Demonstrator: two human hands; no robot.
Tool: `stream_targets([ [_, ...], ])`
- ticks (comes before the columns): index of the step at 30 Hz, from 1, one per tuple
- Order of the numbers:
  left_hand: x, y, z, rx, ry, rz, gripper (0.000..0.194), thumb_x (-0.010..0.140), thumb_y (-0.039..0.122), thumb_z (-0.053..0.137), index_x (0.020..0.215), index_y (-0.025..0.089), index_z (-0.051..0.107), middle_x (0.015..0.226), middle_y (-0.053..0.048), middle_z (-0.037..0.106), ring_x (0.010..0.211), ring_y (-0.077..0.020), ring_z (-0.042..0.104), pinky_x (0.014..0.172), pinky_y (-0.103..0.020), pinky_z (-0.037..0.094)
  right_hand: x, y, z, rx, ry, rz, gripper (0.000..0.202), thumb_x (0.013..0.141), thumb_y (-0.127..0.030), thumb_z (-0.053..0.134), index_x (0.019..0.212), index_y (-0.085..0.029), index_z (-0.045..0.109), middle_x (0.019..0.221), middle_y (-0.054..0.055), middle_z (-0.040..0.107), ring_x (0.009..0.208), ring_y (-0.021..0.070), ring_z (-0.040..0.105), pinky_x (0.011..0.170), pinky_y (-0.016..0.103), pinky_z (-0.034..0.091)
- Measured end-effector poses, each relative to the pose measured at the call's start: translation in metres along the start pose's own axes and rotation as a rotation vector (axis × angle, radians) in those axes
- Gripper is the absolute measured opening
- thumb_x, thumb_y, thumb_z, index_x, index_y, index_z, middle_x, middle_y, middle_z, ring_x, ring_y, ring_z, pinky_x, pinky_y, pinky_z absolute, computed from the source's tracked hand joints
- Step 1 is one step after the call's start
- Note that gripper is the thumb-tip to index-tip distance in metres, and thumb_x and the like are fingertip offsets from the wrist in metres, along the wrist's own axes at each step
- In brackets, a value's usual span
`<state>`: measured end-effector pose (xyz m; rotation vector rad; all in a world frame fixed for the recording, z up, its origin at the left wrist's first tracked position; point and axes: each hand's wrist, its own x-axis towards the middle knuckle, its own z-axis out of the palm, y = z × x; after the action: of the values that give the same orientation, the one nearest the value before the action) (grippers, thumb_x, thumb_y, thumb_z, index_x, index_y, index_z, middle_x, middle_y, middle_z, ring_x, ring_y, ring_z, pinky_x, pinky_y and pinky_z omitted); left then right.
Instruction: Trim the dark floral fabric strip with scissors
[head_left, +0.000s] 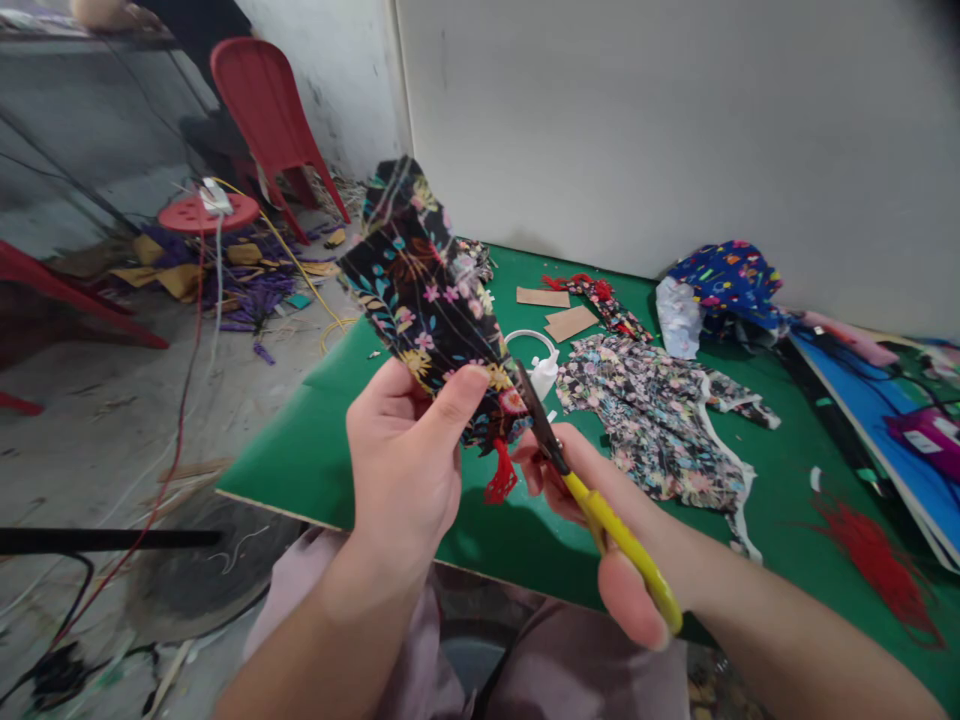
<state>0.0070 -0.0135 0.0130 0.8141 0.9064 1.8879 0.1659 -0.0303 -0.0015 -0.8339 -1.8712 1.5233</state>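
Observation:
My left hand pinches a folded piece of black floral fabric between thumb and fingers, holding it up over the table. A red tassel hangs from the fabric's lower end. My right hand grips yellow-handled scissors, with the thumb in one handle loop. Their dark blades lie along the fabric's right edge; whether they are cutting cannot be made out. Behind the scissors is a small white bottle with a curved white loop. A larger cut floral piece with white edging lies flat to the right.
Brown paper pieces, a floral strip with red trim and a bundled blue print cloth lie on the green table. Red threads are at right. A red stool bears a power strip; a person sits beyond.

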Motion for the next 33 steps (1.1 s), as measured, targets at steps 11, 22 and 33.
stream_targets([
  [11,-0.001,0.0,0.001,0.015,0.009,0.011,0.009,0.07,0.023,0.075,0.078,0.026,0.071,0.075,0.003,0.069,0.058,-0.0101,0.058,0.059,-0.023,0.052,0.001,0.005,-0.003,-0.023,-0.016,-0.074,0.097,0.045,-0.081,0.06,0.12,-0.022,0.043,0.092,0.001,0.046,0.074,0.0135,0.042,0.06,0.024,0.039],
  [22,0.001,-0.001,0.002,0.014,0.033,0.086,0.01,0.07,0.019,0.075,0.078,0.023,0.071,0.075,0.004,0.068,0.059,-0.0072,0.058,0.056,-0.018,0.052,-0.002,0.007,-0.001,-0.024,-0.018,-0.043,0.093,0.046,-0.079,0.061,0.118,-0.023,0.044,0.091,0.001,0.045,0.074,0.0126,0.039,0.062,0.023,0.036],
  [33,0.005,-0.004,-0.005,0.066,0.012,0.138,0.013,0.065,0.021,0.079,0.076,0.024,0.071,0.072,0.004,0.069,0.056,-0.008,0.059,0.052,-0.018,0.053,-0.002,0.005,0.0,0.01,-0.025,-0.008,0.092,0.046,-0.083,0.056,0.115,-0.023,0.044,0.091,0.001,0.044,0.071,0.0111,0.035,0.056,0.022,0.032],
])
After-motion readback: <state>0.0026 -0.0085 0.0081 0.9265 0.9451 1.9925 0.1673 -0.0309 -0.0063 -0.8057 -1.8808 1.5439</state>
